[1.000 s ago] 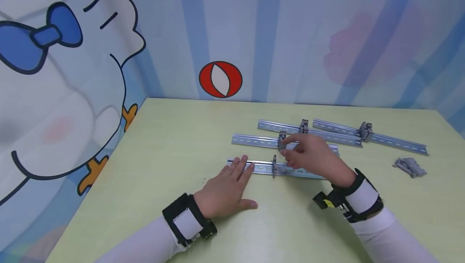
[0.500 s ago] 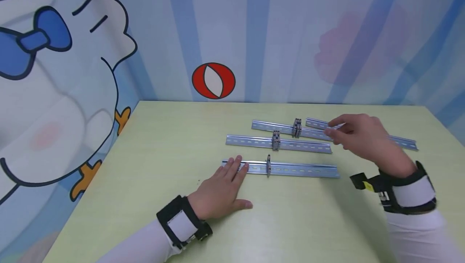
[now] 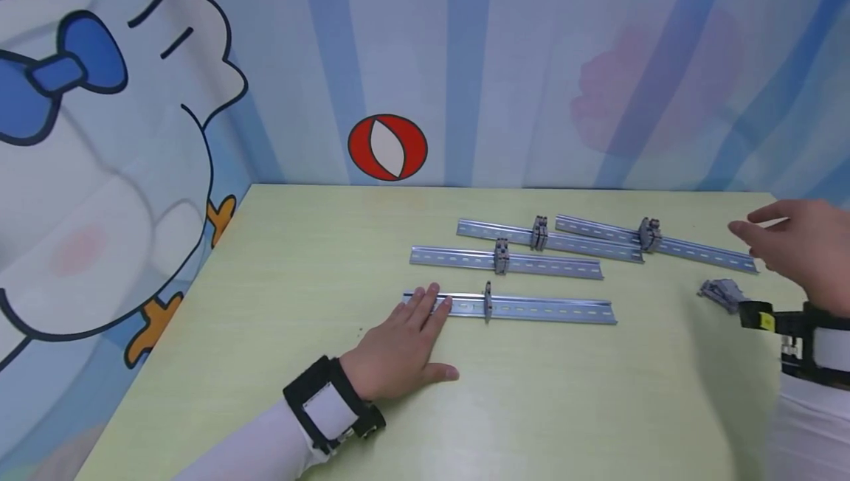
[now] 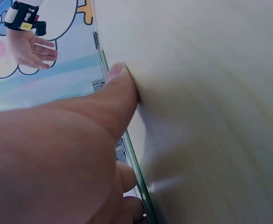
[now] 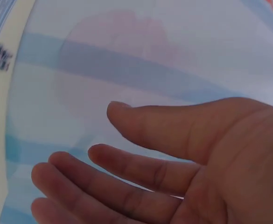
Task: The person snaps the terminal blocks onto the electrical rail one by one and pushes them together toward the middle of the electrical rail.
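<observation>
My left hand lies flat on the green table, its straight fingers resting on the left end of the nearest metal rail. That rail carries one thin grey clip. My right hand hovers empty above the table's right side, fingers relaxed, above and right of a pile of loose grey clips. In the right wrist view the open palm holds nothing. The left wrist view shows my left thumb pressed on the tabletop beside the rail.
Three more rails lie farther back: one with a clip, one with a clip, one with a clip. A painted wall bounds the table at the back and left.
My right hand has left the clip on the second rail and swung right, past the back rails, to the table's right side. The left hand has stayed put.
</observation>
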